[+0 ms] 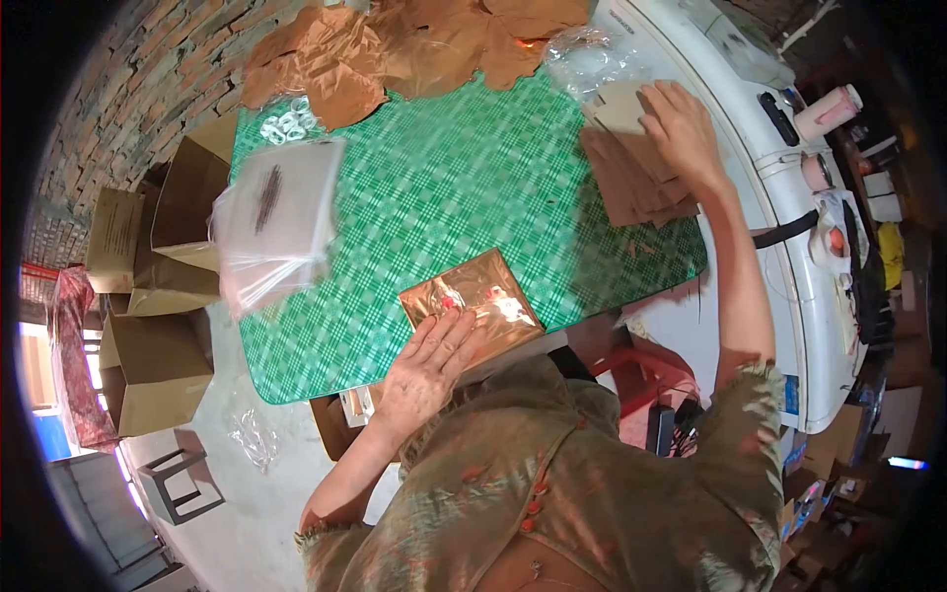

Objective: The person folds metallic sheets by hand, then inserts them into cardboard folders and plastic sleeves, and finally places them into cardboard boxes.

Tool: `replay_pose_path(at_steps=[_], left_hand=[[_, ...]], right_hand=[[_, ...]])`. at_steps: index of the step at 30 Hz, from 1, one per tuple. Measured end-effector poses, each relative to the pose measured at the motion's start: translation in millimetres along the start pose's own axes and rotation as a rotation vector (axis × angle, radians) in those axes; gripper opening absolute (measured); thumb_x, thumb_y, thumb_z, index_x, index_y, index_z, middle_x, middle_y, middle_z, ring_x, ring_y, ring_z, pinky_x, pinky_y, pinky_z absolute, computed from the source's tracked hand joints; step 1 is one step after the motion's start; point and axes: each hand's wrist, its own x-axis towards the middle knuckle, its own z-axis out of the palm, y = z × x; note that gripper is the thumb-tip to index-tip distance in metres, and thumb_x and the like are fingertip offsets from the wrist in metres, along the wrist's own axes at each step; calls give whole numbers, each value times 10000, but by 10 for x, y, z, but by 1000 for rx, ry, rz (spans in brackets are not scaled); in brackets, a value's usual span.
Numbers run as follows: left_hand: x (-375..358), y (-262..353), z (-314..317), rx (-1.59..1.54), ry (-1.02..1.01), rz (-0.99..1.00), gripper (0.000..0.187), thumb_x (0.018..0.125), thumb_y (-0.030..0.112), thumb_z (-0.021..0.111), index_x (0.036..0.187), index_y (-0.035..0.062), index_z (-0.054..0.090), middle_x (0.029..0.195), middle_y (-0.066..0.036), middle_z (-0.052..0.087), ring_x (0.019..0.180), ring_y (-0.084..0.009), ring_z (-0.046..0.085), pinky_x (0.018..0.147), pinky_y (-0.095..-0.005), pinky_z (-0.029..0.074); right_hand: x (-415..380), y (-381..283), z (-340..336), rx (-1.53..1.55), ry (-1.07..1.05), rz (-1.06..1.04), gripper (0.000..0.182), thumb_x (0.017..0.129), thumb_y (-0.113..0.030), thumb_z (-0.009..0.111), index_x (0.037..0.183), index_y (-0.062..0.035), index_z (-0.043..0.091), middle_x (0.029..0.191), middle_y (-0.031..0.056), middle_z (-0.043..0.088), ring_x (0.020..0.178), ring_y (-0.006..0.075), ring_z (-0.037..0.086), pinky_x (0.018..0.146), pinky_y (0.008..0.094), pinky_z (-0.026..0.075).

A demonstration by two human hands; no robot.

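Note:
Near the front edge of the green checked tabletop lies a shiny copper-coloured foil sheet or packet (483,291). My left hand (424,370) rests flat on its lower left part, with the fingers spread a little. At the far right, my right hand (683,133) lies on a stack of brown cardboard pieces (631,173), its fingertips near the top of the stack. Whether it grips a piece there is hard to see. A pile of clear plastic bags (281,212) sits on the left side of the table.
Crumpled copper foil (424,49) covers the far edge, with small white rings (288,123) at its left and clear plastic (592,61) at its right. Open cardboard boxes (158,365) stand left of the green tabletop (444,168). A white vehicle-like surface (789,247) runs along the right.

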Motion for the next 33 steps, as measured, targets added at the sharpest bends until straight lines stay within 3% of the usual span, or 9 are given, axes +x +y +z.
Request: replay_pose_path(at_steps=[3,5,12,15,18,20,25,27,33], left_hand=[[9,11,-23,4,-7,-3,615,868,95,672,1475,78,572,1580,-100,504,1481,-279,450,1243,-447,342],[6,9,-32,-5,-7,-8,620,864,90,676,1475,77,572,1582,-99,502,1481,-278,450,1242,-446,344],[2,-5,10,-36,20,-13,633,849,92,696,1471,100,581,1585,-95,502,1472,-273,465,1242,-441,352],[0,-7,6,-32,17,-16,633,846,95,701,1469,104,586,1584,-93,504,1468,-272,471,1238,-439,359],[6,-3,-1,-40,20,-17,634,846,95,699,1469,103,587,1585,-95,502,1467,-272,473,1236,-437,363],[3,-5,-9,-36,17,-14,635,844,95,695,1470,101,587,1585,-99,502,1465,-272,475,1235,-437,365],[-24,-21,4,-28,43,0,637,848,60,647,1480,82,568,1572,-118,510,1452,-275,489,1239,-434,365],[-23,-33,17,-39,66,12,635,851,50,636,1481,76,562,1569,-119,512,1450,-276,491,1242,-431,362],[-61,-27,6,-17,128,55,583,879,82,615,1460,74,571,1560,-109,524,1438,-251,508,1219,-422,399]], right_hand=[[320,518,372,160,20,-74,347,949,-144,658,1292,-95,665,1367,157,639,1275,371,569,1053,450,476],[495,820,670,192,-90,-125,312,946,-134,657,1257,-113,674,1282,156,669,1212,382,594,1003,447,497],[655,758,603,400,-207,36,98,951,-122,646,1029,-77,608,983,164,665,1008,376,613,864,469,488],[622,760,637,424,-10,-110,90,963,-117,626,1006,-63,568,947,164,643,947,380,603,816,457,478],[614,739,519,468,-42,16,77,978,-115,601,1015,-63,558,950,162,637,918,385,605,804,439,482],[630,697,310,437,-33,-33,77,988,-117,591,1022,-57,557,956,166,634,909,369,613,814,422,490],[818,382,-256,619,-45,-132,110,1010,-116,579,1065,-21,572,949,118,620,915,225,609,875,321,489],[901,66,-499,713,-72,-161,113,1012,-103,574,1075,-9,570,959,95,614,910,203,591,881,297,480],[1076,-1053,-275,743,-34,-352,143,993,-76,552,1118,-35,611,1026,152,660,1000,326,633,917,388,494]])
